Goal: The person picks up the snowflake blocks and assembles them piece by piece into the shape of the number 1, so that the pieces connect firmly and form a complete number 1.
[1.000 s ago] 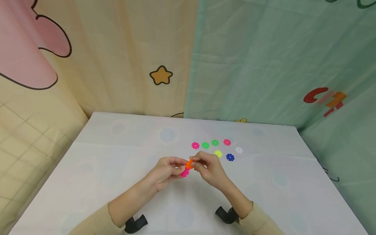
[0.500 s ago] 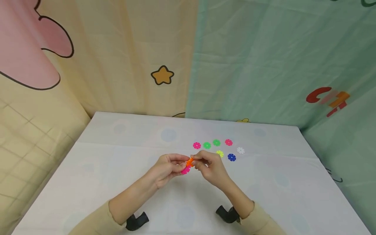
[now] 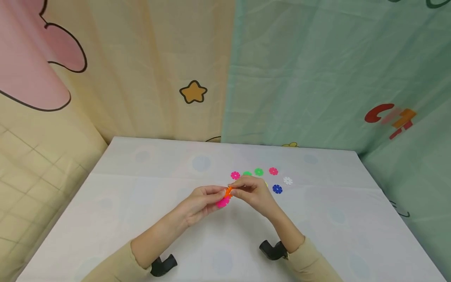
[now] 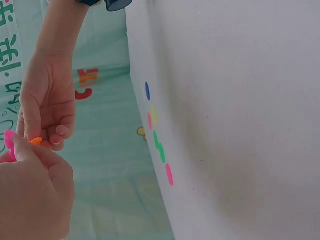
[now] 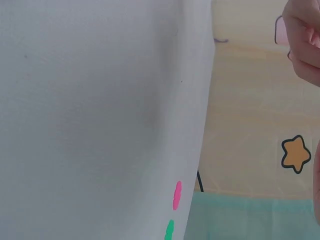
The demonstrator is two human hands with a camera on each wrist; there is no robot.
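Above the table, my left hand (image 3: 199, 204) pinches a pink notched plastic disc (image 3: 222, 202) between thumb and fingers. An orange notched disc (image 3: 228, 192) meets its upper edge, and my right hand (image 3: 256, 196) pinches that one by thumb and forefinger. The two discs touch; whether their slots interlock is too small to tell. In the left wrist view the pink disc (image 4: 9, 142) and the orange disc (image 4: 36, 141) show beside the thumb. The right wrist view catches only part of my left hand (image 5: 304, 45), and the held discs are hardly visible there.
Loose discs lie flat beyond my hands: pink (image 3: 235, 175), green (image 3: 258, 172), red-pink (image 3: 273, 171), white (image 3: 287, 180) and blue (image 3: 277, 189). A yellow one is mostly behind my right hand. The white-covered table (image 3: 148, 203) ends at hanging printed curtains (image 3: 299, 78).
My right hand has risen slightly and its fingers have shifted on the orange disc, covering more of the yellow disc behind. Both hands keep their discs together.
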